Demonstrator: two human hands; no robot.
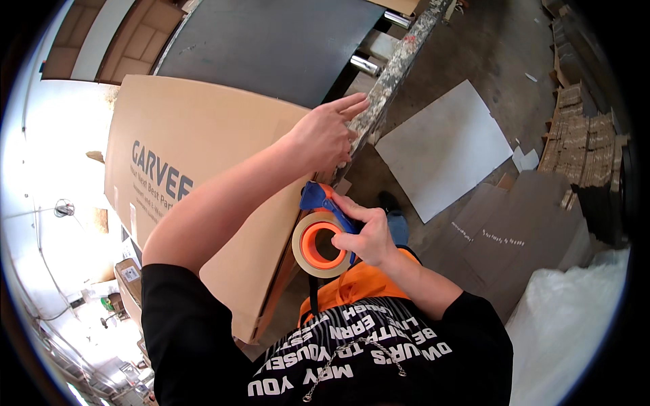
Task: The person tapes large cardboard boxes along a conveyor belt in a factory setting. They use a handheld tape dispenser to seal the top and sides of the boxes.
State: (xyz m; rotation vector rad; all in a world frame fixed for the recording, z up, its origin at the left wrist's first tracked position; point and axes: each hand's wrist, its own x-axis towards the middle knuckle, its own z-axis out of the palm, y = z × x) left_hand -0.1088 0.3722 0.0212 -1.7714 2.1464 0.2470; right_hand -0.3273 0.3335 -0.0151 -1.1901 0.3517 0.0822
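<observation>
A large flat cardboard carton (223,128) with dark printing lies on my left, its narrow side facing me and to the right. Across its top reaches my left arm, and my left hand (326,134) is at the carton's far right corner, beside the worn metal rail. Its fingers are stretched out, some partly bent, with nothing seen in them. Lower down, close to my body, my right hand (367,233) is closed round a blue tape dispenser (315,196). The dispenser carries a roll of tape (300,252) with an orange hub, just beside the carton's edge.
A dark conveyor belt (271,47) with metal rollers runs beyond the carton, bordered by the paint-spattered rail (386,95). On the floor to the right lies a pale sheet (447,145). Flattened cardboard (514,230), stacked cardboard (583,145) and clear plastic wrap (562,331) are farther right.
</observation>
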